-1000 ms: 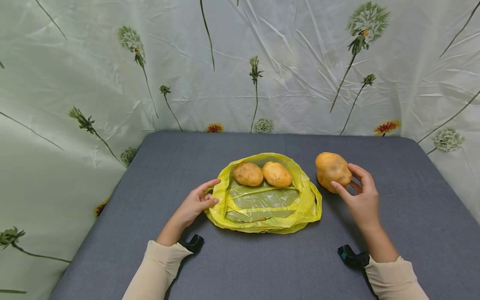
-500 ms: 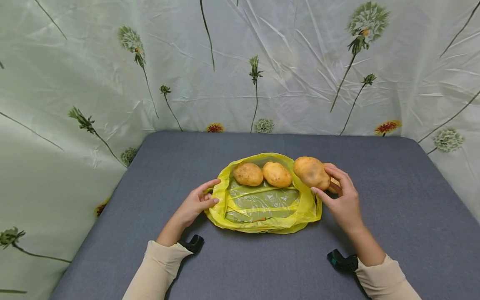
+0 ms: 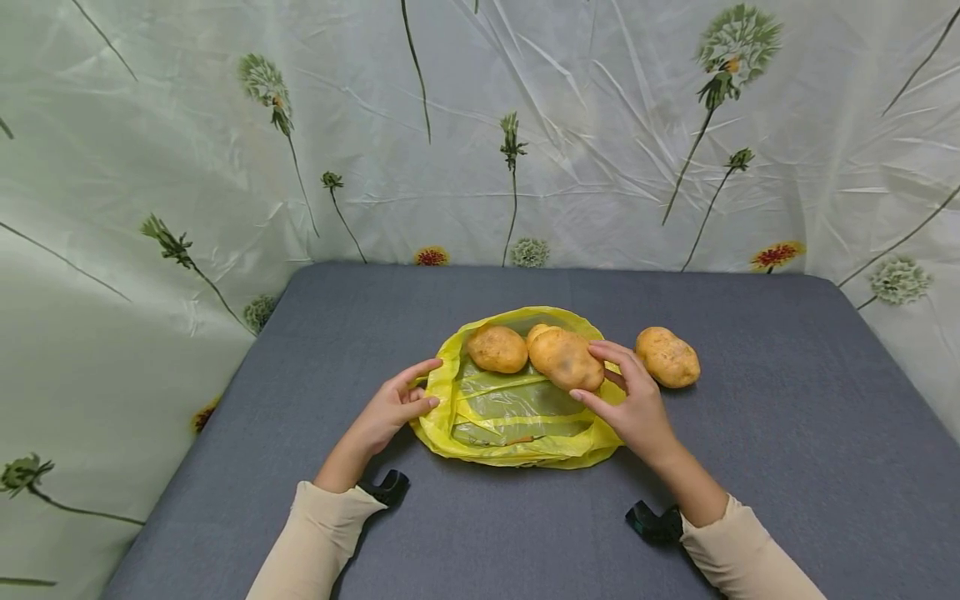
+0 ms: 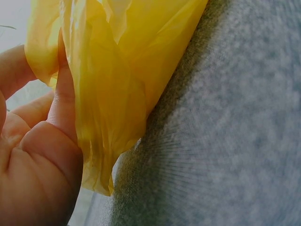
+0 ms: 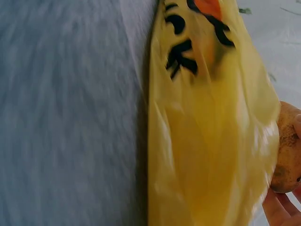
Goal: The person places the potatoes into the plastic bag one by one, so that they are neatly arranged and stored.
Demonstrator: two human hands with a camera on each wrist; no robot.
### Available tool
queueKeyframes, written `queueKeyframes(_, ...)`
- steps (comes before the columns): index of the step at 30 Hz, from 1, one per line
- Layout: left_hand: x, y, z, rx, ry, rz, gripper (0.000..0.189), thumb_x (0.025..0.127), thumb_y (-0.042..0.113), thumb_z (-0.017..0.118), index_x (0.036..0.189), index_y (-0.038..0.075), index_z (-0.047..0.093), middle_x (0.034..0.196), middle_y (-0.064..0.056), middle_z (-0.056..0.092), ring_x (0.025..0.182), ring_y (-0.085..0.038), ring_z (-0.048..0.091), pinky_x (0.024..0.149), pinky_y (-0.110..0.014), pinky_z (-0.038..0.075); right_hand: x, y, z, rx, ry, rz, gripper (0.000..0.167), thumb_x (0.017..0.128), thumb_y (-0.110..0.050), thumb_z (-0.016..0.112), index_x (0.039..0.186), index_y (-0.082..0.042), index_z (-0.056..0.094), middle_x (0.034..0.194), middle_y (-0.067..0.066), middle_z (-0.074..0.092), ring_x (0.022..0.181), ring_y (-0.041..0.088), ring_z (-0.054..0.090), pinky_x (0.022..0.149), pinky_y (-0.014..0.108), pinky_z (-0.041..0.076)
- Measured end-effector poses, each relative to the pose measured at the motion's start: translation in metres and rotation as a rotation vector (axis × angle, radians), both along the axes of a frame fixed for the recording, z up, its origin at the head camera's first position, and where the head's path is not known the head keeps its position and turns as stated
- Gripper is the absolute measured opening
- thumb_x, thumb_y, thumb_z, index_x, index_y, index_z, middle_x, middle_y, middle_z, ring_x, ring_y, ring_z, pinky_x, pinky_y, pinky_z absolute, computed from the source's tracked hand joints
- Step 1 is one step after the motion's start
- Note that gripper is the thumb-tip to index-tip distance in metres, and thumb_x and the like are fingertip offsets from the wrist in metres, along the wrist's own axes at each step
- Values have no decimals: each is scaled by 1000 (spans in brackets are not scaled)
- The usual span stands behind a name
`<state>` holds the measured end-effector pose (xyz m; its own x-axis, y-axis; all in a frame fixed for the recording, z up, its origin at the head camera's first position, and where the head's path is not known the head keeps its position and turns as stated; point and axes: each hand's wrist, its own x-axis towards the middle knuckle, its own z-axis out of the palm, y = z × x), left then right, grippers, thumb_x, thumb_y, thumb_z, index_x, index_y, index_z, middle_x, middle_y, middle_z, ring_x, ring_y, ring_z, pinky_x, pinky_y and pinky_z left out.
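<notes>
A yellow plastic bag (image 3: 450, 421) lies with its mouth spread wide in the head view. Inside it at the back rests one potato (image 3: 497, 348); a second potato (image 3: 538, 331) beside it is mostly covered. My right hand (image 3: 633, 404) holds a larger, lumpy potato (image 3: 566, 360) over the bag's right half, thumb in front and fingers behind. At the bag's left rim my left hand (image 3: 386, 414) pinches the plastic between thumb and fingers. The left wrist view shows the bag's yellow side (image 4: 113, 84) hanging from that hand. The held potato (image 5: 287, 150) appears at the right wrist view's edge.
Another potato (image 3: 667, 357) lies on the grey cloth-covered table (image 3: 495, 533), right of the bag. A light floral curtain (image 3: 450, 125) hangs behind the table and along its sides. Dark printing (image 5: 181, 59) marks the bag's front.
My right hand has carried its potato leftward from the table's right side to above the bag, uncovering the potato on the table. The left hand has stayed at the rim.
</notes>
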<state>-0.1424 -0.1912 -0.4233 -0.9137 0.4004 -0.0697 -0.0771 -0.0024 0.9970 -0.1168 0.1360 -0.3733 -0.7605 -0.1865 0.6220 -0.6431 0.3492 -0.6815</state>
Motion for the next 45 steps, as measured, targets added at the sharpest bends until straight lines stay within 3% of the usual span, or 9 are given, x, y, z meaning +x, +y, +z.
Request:
queueKeyframes(8, 0, 0, 0, 2, 2, -4, 59, 85, -3, 57, 137, -1, 29, 71, -6, 52, 60, -8, 51, 55, -20, 44, -1, -19, -4, 19, -73, 88, 56, 62, 13, 75, 112, 13, 50, 114, 25, 48, 108, 26, 46, 81, 27, 45)
queueKeyframes(17, -1, -1, -2, -15, 3, 2, 59, 85, -2, 58, 137, -1, 30, 71, -5, 52, 60, -8, 50, 55, -20, 43, -5, -39, -5, 43, -155, 207, 52, 66, 9, 74, 112, 12, 49, 114, 24, 49, 107, 33, 46, 80, 39, 45)
queueKeyframes(22, 0, -1, -2, -5, 19, -5, 59, 85, -3, 57, 137, -2, 29, 70, -4, 52, 60, -8, 50, 55, -19, 42, -6, -47, -6, 72, -268, 227, 50, 70, 4, 73, 114, 10, 49, 118, 22, 47, 111, 32, 44, 82, 38, 44)
queueKeyframes(27, 0, -1, -2, 3, 23, -12, 58, 85, -4, 56, 137, -2, 29, 70, -4, 52, 60, -7, 49, 55, -19, 42, -17, -53, -28, 95, -356, 253, 52, 72, -3, 74, 117, 4, 49, 121, 17, 46, 113, 28, 43, 85, 36, 43)
queueKeyframes(32, -1, 0, -3, -3, 23, -10, 58, 85, -4, 56, 137, -2, 29, 70, -5, 51, 60, -8, 49, 55, -19, 42, -24, -57, -45, 151, -371, 265, 52, 73, -15, 74, 118, -5, 50, 120, 7, 48, 111, 20, 45, 85, 30, 43)
queueKeyframes(45, 0, 1, -2, 1, 8, 0, 59, 85, -3, 57, 137, -1, 30, 71, -6, 52, 61, -8, 50, 55, -19, 43, -26, -64, -50, 257, -345, 271, 51, 75, -19, 73, 119, -11, 49, 117, 1, 49, 110, 15, 45, 89, 37, 38)
